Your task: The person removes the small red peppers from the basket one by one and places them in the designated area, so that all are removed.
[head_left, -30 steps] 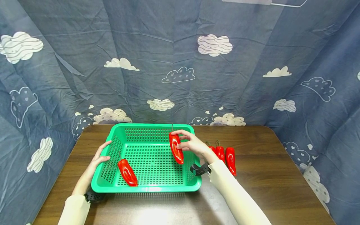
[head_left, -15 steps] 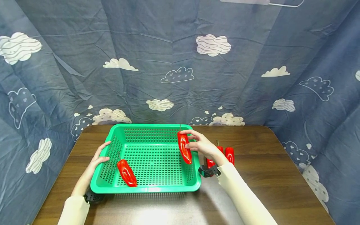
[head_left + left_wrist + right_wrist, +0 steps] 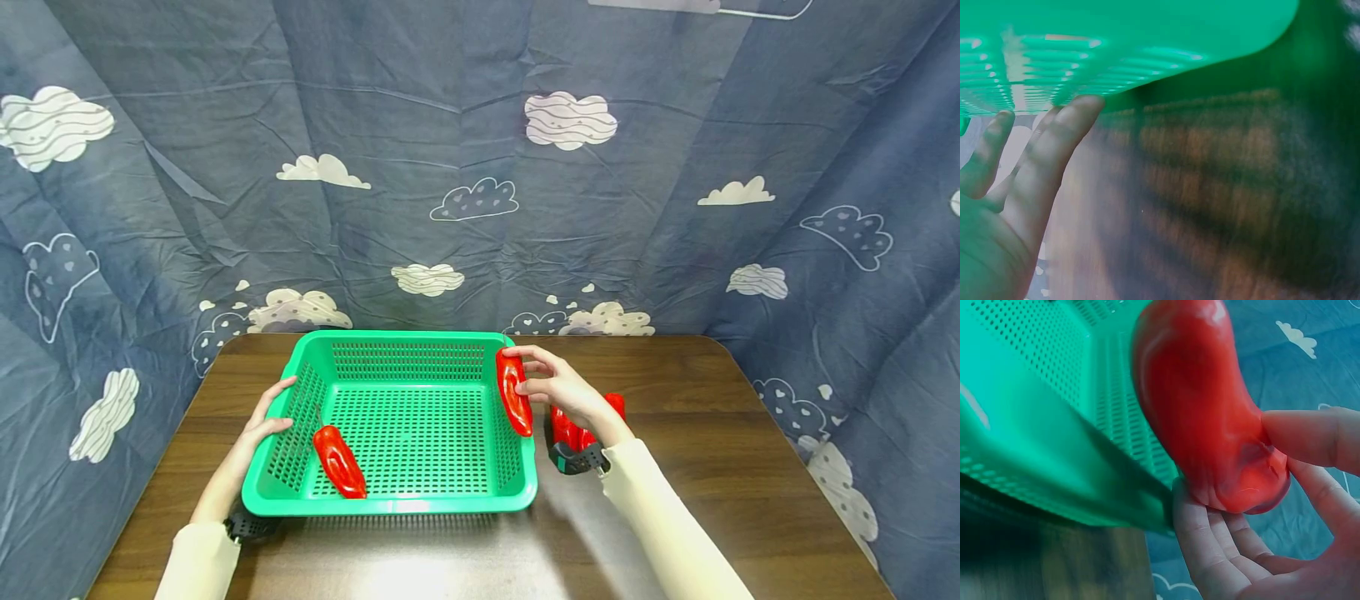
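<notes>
A red pepper (image 3: 514, 393) with a thin stem is pinched between the thumb and fingers of my right hand (image 3: 557, 385), over the right rim of the green basket (image 3: 390, 505). The right wrist view shows the glossy pepper (image 3: 1194, 406) close up, the basket wall beside it. My left hand (image 3: 258, 421) rests at the basket's left side with fingers extended; in the left wrist view its fingertips touch the slotted wall (image 3: 1041, 69). Inside the basket, toward the front left, lies another red pepper (image 3: 340, 461), its stem pointing to the back.
Several more red peppers (image 3: 564, 429) lie on the wooden table (image 3: 697, 467) right of the basket, partly hidden behind my right hand and wrist. A dark blue cloth (image 3: 480, 267) with white clouds hangs behind the table and at both sides.
My right hand has carried its pepper rightward, from over the basket's inside to its right rim, and now covers more of the table peppers. The left hand and basket have stayed put.
</notes>
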`<state>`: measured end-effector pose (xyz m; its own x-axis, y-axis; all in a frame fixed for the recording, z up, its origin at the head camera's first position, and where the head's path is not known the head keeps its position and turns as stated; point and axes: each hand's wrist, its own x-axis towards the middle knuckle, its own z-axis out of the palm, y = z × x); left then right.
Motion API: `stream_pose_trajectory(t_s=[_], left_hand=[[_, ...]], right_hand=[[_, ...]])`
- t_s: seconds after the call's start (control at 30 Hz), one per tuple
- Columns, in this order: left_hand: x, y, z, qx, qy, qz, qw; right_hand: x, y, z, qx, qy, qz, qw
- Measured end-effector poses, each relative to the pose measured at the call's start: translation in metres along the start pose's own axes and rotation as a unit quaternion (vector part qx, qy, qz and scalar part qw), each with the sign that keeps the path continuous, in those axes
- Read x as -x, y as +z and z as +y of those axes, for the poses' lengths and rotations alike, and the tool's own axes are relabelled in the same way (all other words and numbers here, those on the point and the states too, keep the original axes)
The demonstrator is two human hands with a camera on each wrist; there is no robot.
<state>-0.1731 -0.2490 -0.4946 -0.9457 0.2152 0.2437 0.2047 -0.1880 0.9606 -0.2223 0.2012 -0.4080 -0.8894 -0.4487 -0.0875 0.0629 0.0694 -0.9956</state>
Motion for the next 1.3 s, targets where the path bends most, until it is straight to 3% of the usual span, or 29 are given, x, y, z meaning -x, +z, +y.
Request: stream_pose_trajectory(t_s=[0.37,1.03,1.3], left_hand=[[0.000,0.000,-0.001,0.016,-0.003,-0.011,0.9998],[0.000,0.000,0.002,-0.009,-0.039,-0.002,0.9992],[0.000,0.000,0.002,-0.001,-0.026,-0.008,0.9996]], right_hand=[[0.010,-0.015,0.006,-0.002,0.003,0.022,0.9998],[0.023,-0.041,0.012,0.016,0.013,0.049,0.9986],[0.030,-0.050,0.017,0.015,0.022,0.061,0.9978]])
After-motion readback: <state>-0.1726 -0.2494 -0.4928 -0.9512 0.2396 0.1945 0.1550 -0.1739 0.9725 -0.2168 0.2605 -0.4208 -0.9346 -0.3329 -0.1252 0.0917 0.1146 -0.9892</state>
